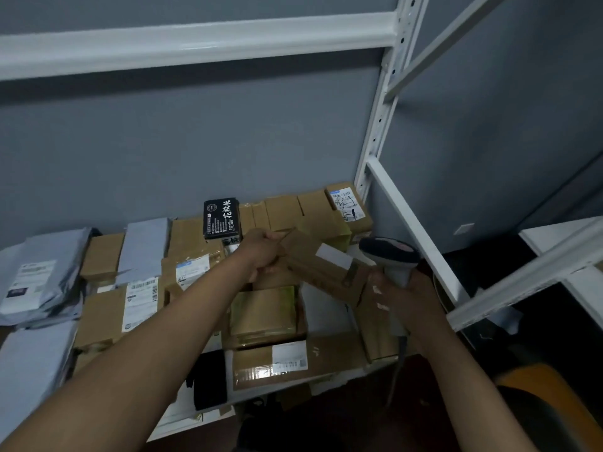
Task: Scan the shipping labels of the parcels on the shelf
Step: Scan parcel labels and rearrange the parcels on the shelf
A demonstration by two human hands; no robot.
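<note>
Centrally, a long cardboard box is held tilted above the parcels on the shelf, its far end gripped by the left hand, whose fingers are curled round that end. A white shipping label is seen on the upper face of the box, toward its 3 o'clock end; the print on it is too blurred to be read. The scanner is held by the right hand at about 3 o'clock from the box, just beside the label end, with the fingers wrapped round its grey handle and its dark head pointed toward the box. A cable is seen hanging down from the handle.

Below the lifted box, at 6 o'clock, a taped brown parcel is lying on the pile, and nearer the shelf edge a flat carton with a label is lying. At 12 o'clock a black packet with white characters is resting on the cartons at the back. At 1 o'clock a row of brown boxes is set against the wall, the last of them carrying a label. At 9 o'clock grey mailing bags are stacked, and between them and the left forearm more labelled cartons are lying. A white upright post of the shelving is standing at 1 o'clock.
</note>
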